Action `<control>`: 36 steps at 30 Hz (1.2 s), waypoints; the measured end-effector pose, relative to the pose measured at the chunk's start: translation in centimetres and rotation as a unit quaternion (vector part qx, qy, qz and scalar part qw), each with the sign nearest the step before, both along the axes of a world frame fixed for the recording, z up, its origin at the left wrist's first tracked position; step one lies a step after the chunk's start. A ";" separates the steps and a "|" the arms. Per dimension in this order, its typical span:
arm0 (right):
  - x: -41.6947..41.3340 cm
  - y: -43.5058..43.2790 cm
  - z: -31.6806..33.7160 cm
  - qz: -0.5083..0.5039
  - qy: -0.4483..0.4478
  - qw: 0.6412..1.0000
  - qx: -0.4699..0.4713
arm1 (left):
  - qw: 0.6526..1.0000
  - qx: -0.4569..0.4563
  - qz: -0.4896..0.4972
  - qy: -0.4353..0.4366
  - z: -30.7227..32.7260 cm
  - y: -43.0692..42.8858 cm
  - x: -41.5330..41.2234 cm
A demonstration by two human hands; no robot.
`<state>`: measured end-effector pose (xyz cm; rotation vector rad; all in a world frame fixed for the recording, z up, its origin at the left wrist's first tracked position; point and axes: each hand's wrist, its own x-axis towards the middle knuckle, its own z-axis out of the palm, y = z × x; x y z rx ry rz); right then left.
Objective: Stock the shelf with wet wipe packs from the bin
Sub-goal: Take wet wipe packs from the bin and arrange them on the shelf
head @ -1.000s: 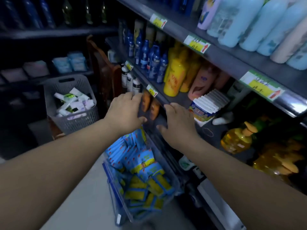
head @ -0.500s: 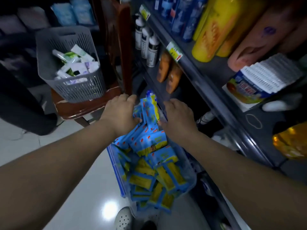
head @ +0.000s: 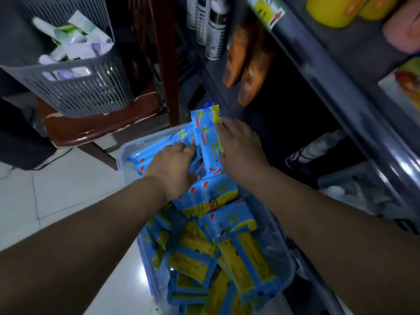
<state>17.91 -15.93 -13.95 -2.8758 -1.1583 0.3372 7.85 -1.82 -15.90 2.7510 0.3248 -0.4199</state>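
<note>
Both hands (head: pixel 175 164) press wipe packs (head: pixel 205 135) in bin (head: pixel 281 253).

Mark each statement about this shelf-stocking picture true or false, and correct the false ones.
1. Both hands are down among the blue and yellow packs in the clear bin. True: the left hand and right hand both rest on packs.
2. The grey basket sits on the floor. False: it stands on a brown chair seat.
3. The clear bin holds only one pack. False: it is crowded with many packs.
4. Orange bottles stand on the shelf to the right of the basket. True.
5. The grey basket is empty. False: it holds white and green tubes.
</note>
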 end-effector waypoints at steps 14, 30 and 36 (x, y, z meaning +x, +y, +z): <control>1.6 1.2 -4.3 0.036 -0.019 0.999 -0.013 | 0.997 0.017 -0.061 0.033 -4.9 -2.6 -0.5; 2.2 1.0 -3.5 0.035 -0.028 0.999 0.011 | 1.000 0.010 -0.001 -0.023 -4.2 -3.3 -0.4; 0.7 0.1 -0.3 0.022 0.017 0.998 0.058 | 0.993 -0.109 0.039 -0.037 -0.1 -2.1 -1.5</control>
